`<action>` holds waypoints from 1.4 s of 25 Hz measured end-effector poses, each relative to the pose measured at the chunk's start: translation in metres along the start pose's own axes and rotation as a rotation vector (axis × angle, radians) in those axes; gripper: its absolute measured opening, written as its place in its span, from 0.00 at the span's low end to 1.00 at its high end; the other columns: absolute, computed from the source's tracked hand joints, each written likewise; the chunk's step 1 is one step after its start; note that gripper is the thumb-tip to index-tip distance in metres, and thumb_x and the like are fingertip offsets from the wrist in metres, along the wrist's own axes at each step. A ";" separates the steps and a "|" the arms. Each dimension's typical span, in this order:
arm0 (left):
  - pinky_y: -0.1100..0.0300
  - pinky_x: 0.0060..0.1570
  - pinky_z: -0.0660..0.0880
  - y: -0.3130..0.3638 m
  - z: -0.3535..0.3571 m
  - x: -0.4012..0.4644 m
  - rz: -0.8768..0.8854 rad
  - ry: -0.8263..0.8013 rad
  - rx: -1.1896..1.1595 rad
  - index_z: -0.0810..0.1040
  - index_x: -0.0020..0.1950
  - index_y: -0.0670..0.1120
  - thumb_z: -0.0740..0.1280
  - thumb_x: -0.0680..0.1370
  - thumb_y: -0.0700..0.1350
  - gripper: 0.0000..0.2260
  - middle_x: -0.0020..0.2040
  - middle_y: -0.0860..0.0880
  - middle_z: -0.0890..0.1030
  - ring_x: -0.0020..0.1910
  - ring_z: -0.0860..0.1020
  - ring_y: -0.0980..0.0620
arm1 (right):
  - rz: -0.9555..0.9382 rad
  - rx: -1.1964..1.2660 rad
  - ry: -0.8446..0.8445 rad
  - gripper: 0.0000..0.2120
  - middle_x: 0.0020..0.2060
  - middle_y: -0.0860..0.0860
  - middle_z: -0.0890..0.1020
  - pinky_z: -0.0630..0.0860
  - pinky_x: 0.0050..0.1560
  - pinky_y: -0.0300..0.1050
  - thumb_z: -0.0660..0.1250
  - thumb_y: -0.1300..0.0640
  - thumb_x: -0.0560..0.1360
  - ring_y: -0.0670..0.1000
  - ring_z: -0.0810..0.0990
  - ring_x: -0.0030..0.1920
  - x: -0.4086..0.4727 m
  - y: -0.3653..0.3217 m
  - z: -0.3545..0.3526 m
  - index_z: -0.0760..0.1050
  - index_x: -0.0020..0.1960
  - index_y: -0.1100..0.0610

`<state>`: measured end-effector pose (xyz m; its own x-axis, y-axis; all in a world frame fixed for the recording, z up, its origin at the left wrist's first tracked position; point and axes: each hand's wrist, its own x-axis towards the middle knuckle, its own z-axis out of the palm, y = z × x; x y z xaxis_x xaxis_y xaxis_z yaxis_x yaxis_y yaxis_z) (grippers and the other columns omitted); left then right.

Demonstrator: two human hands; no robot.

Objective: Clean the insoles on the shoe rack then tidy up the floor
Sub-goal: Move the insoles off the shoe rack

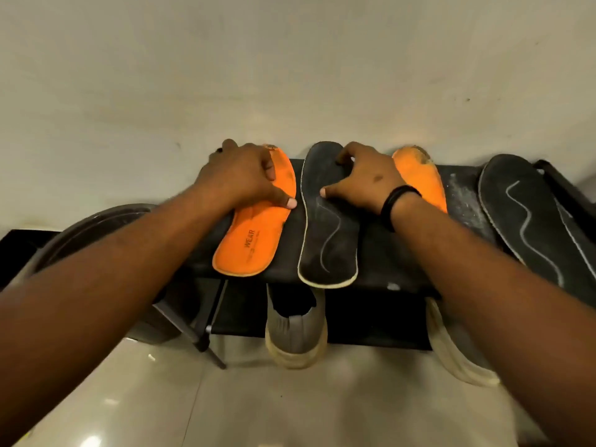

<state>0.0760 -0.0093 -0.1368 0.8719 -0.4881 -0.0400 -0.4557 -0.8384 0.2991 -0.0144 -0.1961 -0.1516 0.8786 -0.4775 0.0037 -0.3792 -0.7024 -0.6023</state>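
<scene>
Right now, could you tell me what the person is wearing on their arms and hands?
Both forearms are bare, with no sleeves showing. The right hand has a black band around its wrist. The left hand wears nothing visible: no gloves, rings or watch.

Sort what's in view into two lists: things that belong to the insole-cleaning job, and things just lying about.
Belongs to the job:
- left orange insole, under the left hand
- middle black insole, touched by the right hand
- right orange insole
- far-right black insole
- shoe rack, its top dusty

Just lying about:
- grey shoe on the lower shelf
- pale-soled shoe
- dark round tub
</scene>
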 end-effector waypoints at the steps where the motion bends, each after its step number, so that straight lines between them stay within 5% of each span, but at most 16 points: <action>1: 0.49 0.60 0.73 0.001 -0.006 0.004 0.003 -0.017 -0.011 0.81 0.52 0.53 0.80 0.60 0.65 0.27 0.59 0.45 0.76 0.62 0.73 0.42 | 0.019 0.106 -0.037 0.29 0.59 0.52 0.78 0.81 0.51 0.52 0.78 0.55 0.67 0.56 0.80 0.54 -0.001 -0.003 -0.008 0.73 0.65 0.53; 3: 0.50 0.61 0.74 0.003 -0.014 0.004 0.021 -0.056 0.028 0.81 0.58 0.51 0.80 0.63 0.61 0.28 0.63 0.45 0.78 0.63 0.75 0.43 | 0.044 0.248 -0.101 0.30 0.58 0.54 0.78 0.83 0.41 0.51 0.76 0.67 0.68 0.55 0.81 0.44 -0.014 -0.006 -0.022 0.73 0.68 0.54; 6: 0.53 0.58 0.76 0.008 -0.013 -0.014 0.022 -0.084 0.065 0.77 0.68 0.47 0.80 0.67 0.59 0.34 0.66 0.44 0.78 0.64 0.76 0.42 | 0.101 0.456 -0.086 0.34 0.40 0.56 0.78 0.79 0.30 0.45 0.71 0.75 0.68 0.53 0.77 0.30 -0.042 -0.013 -0.036 0.70 0.71 0.56; 10: 0.48 0.62 0.74 0.002 0.002 -0.046 -0.043 0.069 -0.129 0.71 0.74 0.48 0.80 0.68 0.55 0.37 0.68 0.43 0.75 0.67 0.74 0.41 | 0.141 0.686 0.072 0.29 0.39 0.57 0.79 0.82 0.39 0.52 0.67 0.76 0.70 0.55 0.79 0.35 -0.086 -0.012 -0.035 0.70 0.69 0.58; 15: 0.49 0.53 0.75 -0.016 0.020 -0.088 -0.058 0.378 -0.332 0.80 0.64 0.49 0.76 0.69 0.57 0.26 0.59 0.43 0.80 0.57 0.79 0.41 | 0.172 0.821 0.143 0.16 0.51 0.66 0.83 0.82 0.45 0.57 0.67 0.75 0.72 0.63 0.84 0.46 -0.138 0.000 -0.051 0.76 0.58 0.65; 18: 0.51 0.43 0.76 0.013 0.023 -0.137 0.090 0.510 -0.510 0.83 0.44 0.47 0.70 0.77 0.55 0.12 0.42 0.46 0.82 0.42 0.81 0.45 | 0.192 0.896 0.067 0.15 0.51 0.63 0.84 0.82 0.51 0.57 0.68 0.75 0.72 0.61 0.85 0.48 -0.173 0.011 -0.066 0.76 0.58 0.68; 20: 0.51 0.33 0.76 0.044 0.030 -0.178 0.143 0.329 -0.756 0.77 0.33 0.44 0.66 0.80 0.56 0.21 0.30 0.44 0.80 0.30 0.79 0.45 | 0.216 0.956 -0.038 0.13 0.50 0.62 0.84 0.83 0.44 0.50 0.69 0.75 0.71 0.57 0.85 0.44 -0.201 0.025 -0.067 0.77 0.54 0.66; 24: 0.60 0.21 0.70 0.079 0.082 -0.226 0.009 0.047 -1.098 0.74 0.33 0.39 0.64 0.82 0.55 0.24 0.27 0.43 0.77 0.21 0.75 0.49 | 0.355 0.854 -0.248 0.09 0.41 0.56 0.85 0.82 0.39 0.45 0.68 0.74 0.72 0.52 0.85 0.40 -0.247 0.071 -0.056 0.78 0.41 0.61; 27: 0.58 0.24 0.76 0.079 0.137 -0.247 -0.065 -0.207 -1.126 0.79 0.42 0.36 0.65 0.81 0.57 0.23 0.35 0.38 0.80 0.27 0.79 0.45 | 0.571 0.723 -0.415 0.10 0.39 0.55 0.85 0.84 0.41 0.47 0.66 0.74 0.74 0.51 0.85 0.39 -0.263 0.116 -0.039 0.79 0.43 0.61; 29: 0.57 0.29 0.80 0.068 0.175 -0.255 -0.100 -0.429 -1.056 0.81 0.47 0.34 0.70 0.79 0.52 0.18 0.39 0.37 0.84 0.30 0.82 0.47 | 0.696 0.633 -0.502 0.11 0.42 0.57 0.85 0.84 0.38 0.47 0.65 0.74 0.74 0.53 0.85 0.40 -0.264 0.141 -0.020 0.78 0.53 0.64; 31: 0.58 0.35 0.82 0.060 0.212 -0.258 -0.158 -0.602 -0.994 0.82 0.49 0.34 0.73 0.77 0.45 0.12 0.40 0.40 0.85 0.33 0.84 0.48 | 0.797 0.579 -0.555 0.10 0.40 0.58 0.84 0.84 0.37 0.49 0.64 0.74 0.75 0.54 0.85 0.38 -0.260 0.162 0.004 0.77 0.53 0.65; 35: 0.59 0.36 0.82 0.051 0.287 -0.253 -0.386 -0.640 -0.990 0.83 0.51 0.34 0.74 0.76 0.40 0.09 0.42 0.40 0.86 0.35 0.85 0.48 | 0.975 0.525 -0.600 0.06 0.37 0.58 0.83 0.83 0.46 0.48 0.63 0.72 0.76 0.54 0.83 0.38 -0.254 0.211 0.064 0.77 0.48 0.64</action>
<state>-0.2198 0.0017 -0.3850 0.5473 -0.5138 -0.6607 0.3856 -0.5459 0.7439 -0.2992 -0.1887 -0.3310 0.3443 -0.2674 -0.9000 -0.9035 0.1662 -0.3950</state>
